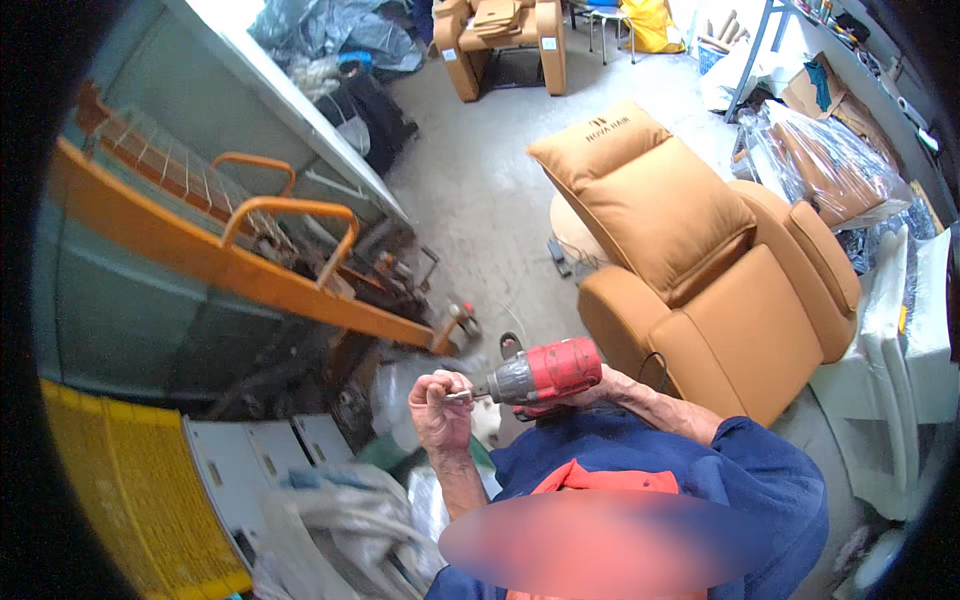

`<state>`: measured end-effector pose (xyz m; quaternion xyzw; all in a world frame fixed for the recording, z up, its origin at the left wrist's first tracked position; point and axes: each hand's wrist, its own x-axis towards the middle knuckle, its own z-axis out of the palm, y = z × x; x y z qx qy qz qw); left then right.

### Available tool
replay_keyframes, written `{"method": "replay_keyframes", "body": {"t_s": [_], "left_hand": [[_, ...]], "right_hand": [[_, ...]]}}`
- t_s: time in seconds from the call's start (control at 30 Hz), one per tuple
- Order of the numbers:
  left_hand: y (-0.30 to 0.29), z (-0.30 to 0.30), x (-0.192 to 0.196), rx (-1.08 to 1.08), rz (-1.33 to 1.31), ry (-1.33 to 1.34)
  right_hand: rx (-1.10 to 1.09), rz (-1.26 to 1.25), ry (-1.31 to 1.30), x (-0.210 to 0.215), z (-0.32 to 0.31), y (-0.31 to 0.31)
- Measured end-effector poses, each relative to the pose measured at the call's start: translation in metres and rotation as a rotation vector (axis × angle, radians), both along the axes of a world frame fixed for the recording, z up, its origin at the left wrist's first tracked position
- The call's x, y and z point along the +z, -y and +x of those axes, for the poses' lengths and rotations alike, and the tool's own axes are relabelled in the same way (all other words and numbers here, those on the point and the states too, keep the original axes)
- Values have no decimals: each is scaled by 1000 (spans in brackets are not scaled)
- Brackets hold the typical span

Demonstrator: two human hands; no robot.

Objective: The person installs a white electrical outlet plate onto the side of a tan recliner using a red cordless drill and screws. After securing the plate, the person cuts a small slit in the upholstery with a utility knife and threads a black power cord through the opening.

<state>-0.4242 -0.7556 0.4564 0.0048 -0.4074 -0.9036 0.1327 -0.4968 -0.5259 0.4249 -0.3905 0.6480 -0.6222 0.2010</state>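
A red and grey power drill [563, 370] lies level in front of my chest, its nose to the left. My right hand [592, 388] is closed around its grip, partly hidden behind the drill's body and my sleeve. At the drill's nose my left hand [440, 412] pinches a small, pale metal piece [459, 396] in line with the chuck. Its exact kind is too small to tell. Beyond my right arm stands a tan padded recliner [740, 325], leaned back, with a tan headrest cushion [640, 200].
An orange lift frame [250, 265] with handles stands at left, above a yellow ribbed panel [130, 480]. Plastic-wrapped parts [840, 170] crowd the right side. Another tan armchair [500, 40] stands at the back. A black adapter with cable [559, 257] lies on the concrete floor [465, 190].
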Motion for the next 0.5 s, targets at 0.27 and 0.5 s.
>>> {"method": "replay_keyframes", "body": {"t_s": [0.27,0.5], "left_hand": [[132,-204,0,-77,-188,-36],[205,-353,14,86,-463,120]], "right_hand": [[-134,-40,-175,-31,-185,104],[-179,-40,-277,-21,-347,180]]}}
